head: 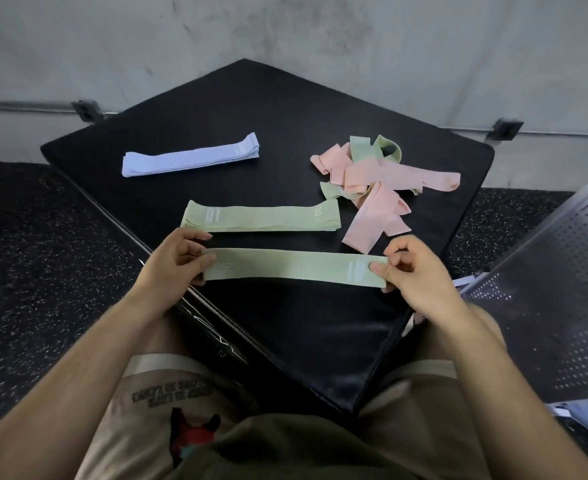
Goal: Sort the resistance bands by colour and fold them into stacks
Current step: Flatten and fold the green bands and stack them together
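Note:
A flat green band (296, 268) is stretched level between my hands, just above the near part of the black table (303, 334). My left hand (174, 263) pinches its left end and my right hand (413, 271) pinches its right end. Just behind it lies a neat stack of green bands (261, 218). A neat stack of lilac bands (190, 159) lies at the far left. At the far right sits a loose heap of pink bands (379, 188) with a few green ones mixed in.
The table stands corner-on to me, against a grey wall. A perforated metal bench (559, 289) is close on the right. Dark speckled floor (43, 254) lies on both sides. My knees are under the table's near corner.

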